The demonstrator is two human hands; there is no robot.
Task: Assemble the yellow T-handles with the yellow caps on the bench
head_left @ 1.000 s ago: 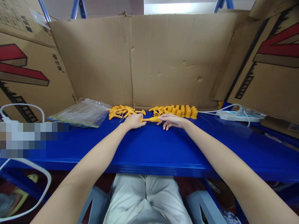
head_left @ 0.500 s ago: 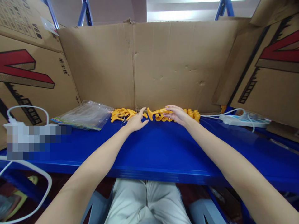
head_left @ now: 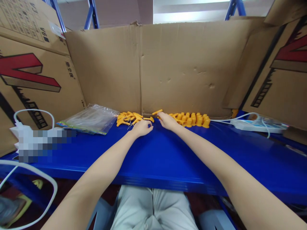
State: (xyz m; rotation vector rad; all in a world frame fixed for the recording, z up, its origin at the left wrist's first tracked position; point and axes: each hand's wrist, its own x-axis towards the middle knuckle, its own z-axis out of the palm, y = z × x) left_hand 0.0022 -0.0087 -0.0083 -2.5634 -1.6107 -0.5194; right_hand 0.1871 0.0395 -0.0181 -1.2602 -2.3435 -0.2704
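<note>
My right hand point(head_left: 167, 121) is closed around a yellow plastic T-ended piece point(head_left: 157, 112); its crossbar sticks out beyond the fingertips, and the hand hides the rest. To the left, my left hand point(head_left: 142, 128) hovers low over the table with fingers loosely curled and thumb apart, seemingly empty. Just behind those fingers lies another yellow T-ended piece point(head_left: 148, 119). A pile of yellow plastic pieces point(head_left: 128, 118) with small metal chains among them sits left of that hand. Right of my right hand stand several yellow cup-shaped pieces point(head_left: 198, 119) in rows, partly covered by the wrist.
A tall cardboard panel point(head_left: 182, 70) closes off the back of the blue table point(head_left: 165, 159). Clear plastic bags point(head_left: 90, 118) lie at left, near a white cable point(head_left: 35, 110). A white power strip point(head_left: 260, 125) with cords rests at right. Printed cardboard boxes point(head_left: 69, 80) flank both sides.
My right hand has moved left with the yellow T-ended piece, turning over so its back faces up. My left hand's outstretched fingers have curled in. The yellow cup-shaped pieces are now more exposed.
</note>
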